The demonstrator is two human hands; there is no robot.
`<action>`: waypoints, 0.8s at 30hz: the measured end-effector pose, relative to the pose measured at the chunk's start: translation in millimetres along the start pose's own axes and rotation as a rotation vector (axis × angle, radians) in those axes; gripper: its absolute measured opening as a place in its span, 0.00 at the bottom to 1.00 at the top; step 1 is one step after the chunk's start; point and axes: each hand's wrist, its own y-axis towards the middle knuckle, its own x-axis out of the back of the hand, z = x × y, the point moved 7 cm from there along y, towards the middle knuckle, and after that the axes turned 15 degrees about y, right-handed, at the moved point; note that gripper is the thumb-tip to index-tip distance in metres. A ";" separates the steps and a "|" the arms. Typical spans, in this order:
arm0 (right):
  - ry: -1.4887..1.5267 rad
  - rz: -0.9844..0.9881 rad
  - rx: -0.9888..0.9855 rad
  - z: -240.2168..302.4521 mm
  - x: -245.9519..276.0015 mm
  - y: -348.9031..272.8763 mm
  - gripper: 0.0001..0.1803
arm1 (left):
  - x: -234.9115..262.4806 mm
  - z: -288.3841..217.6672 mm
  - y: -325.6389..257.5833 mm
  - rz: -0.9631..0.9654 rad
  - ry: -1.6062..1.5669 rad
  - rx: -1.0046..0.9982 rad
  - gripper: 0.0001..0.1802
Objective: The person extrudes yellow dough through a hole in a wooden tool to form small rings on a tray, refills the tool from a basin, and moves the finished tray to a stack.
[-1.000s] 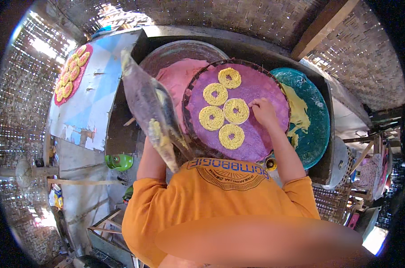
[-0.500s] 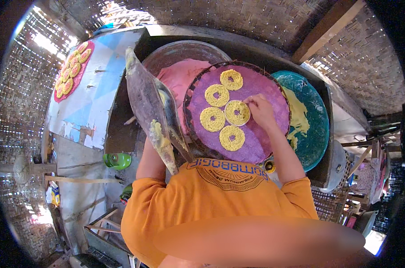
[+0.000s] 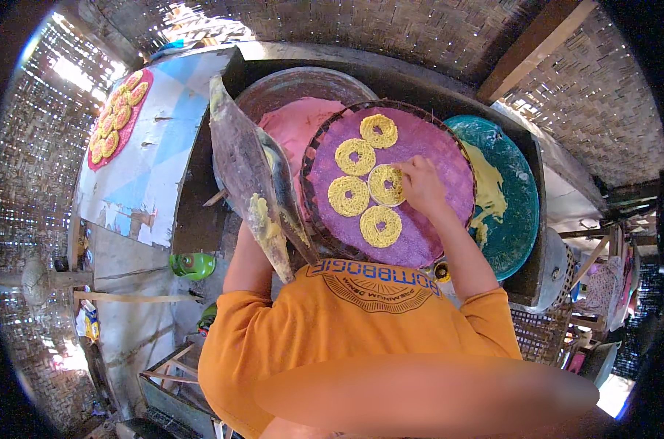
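My right hand (image 3: 421, 187) rests fingertips-down on a yellow noodle ring (image 3: 385, 184) in the middle of a round woven tray lined with purple cloth (image 3: 434, 241). Several such rings lie on the cloth. A long clear piping bag (image 3: 255, 186) with yellow batter at its lower end stands tilted left of the tray. It is held up by my left hand, which is hidden behind the bag. Only the left forearm (image 3: 245, 260) shows.
A pink-lined tray (image 3: 295, 124) sits in a metal basin behind the purple one. A teal basin (image 3: 519, 183) smeared with yellow batter is at the right. At the far left is a red tray (image 3: 116, 121) of finished rings. A green object (image 3: 193, 265) lies low left.
My right hand has slid slightly left onto the middle ring. The bag has shifted a little; the rings stay in place.
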 end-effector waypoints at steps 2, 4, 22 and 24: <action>0.045 -0.020 0.020 2.2 2.2 0.0 0.14 | 7.1 -0.6 -8.7 -0.099 0.142 -0.006 0.20; 0.070 -0.087 0.041 0.5 9.6 -1.8 0.14 | -1.2 -10.6 -11.8 -0.225 0.196 -0.020 0.20; -0.096 -0.046 0.010 2.0 6.8 -15.5 0.13 | -1.9 -14.3 -10.8 -0.410 0.159 0.088 0.22; -0.085 -0.089 0.048 3.8 7.5 -13.3 0.13 | -2.7 -14.2 -11.8 -0.414 0.155 0.087 0.22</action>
